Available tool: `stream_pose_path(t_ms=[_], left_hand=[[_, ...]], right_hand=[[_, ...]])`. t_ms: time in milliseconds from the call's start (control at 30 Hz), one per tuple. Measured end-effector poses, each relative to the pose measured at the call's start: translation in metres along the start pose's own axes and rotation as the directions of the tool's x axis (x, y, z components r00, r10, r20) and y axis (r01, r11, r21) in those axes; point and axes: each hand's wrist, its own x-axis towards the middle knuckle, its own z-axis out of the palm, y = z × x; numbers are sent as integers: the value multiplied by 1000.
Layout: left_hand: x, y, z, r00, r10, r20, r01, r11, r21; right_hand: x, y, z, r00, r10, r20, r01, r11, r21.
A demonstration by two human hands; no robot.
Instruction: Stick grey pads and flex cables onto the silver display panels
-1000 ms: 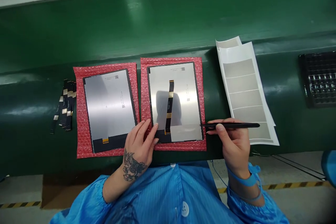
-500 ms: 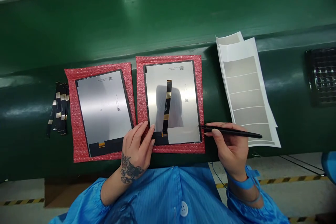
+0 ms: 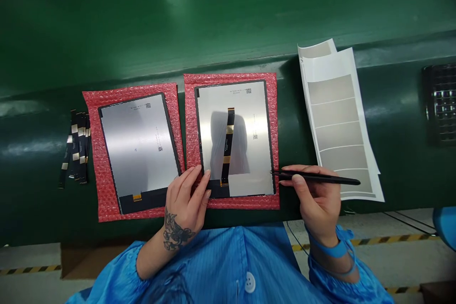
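Note:
My right hand [image 3: 317,194] is closed around black tweezers [image 3: 320,178], whose tips are at the right edge of a silver-backed display panel [image 3: 235,97]. My left hand [image 3: 187,199] lies with its fingers stretched out at that panel's lower left corner. A black flex cable [image 3: 228,147] with gold ends runs down the panel's middle to its black lower strip. A pale rectangular patch [image 3: 251,185] covers the lower right part. The panel rests on a red bubble-wrap bag [image 3: 190,123]. Left of it, a second display panel [image 3: 131,152] lies tilted on another red bubble-wrap bag [image 3: 103,190].
Several flex cables [image 3: 80,147] lie in a pile at the far left. Label sheets [image 3: 337,114] with grey rectangles lie to the right, partly under my right hand. A dark gridded tray [image 3: 441,104] stands at the far right of the green bench [image 3: 228,23].
The view has shifted slightly. Both hands keep nearly the same pose, with the tweezers still at the panel's right edge.

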Motion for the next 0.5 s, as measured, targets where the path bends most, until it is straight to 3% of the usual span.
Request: stream_pose_path(t_ms=[500], left_hand=[[1, -1, -3, 1000, 13, -22, -14, 999, -45]], right_hand=[[5, -4, 0, 998, 13, 62, -10, 999, -36]])
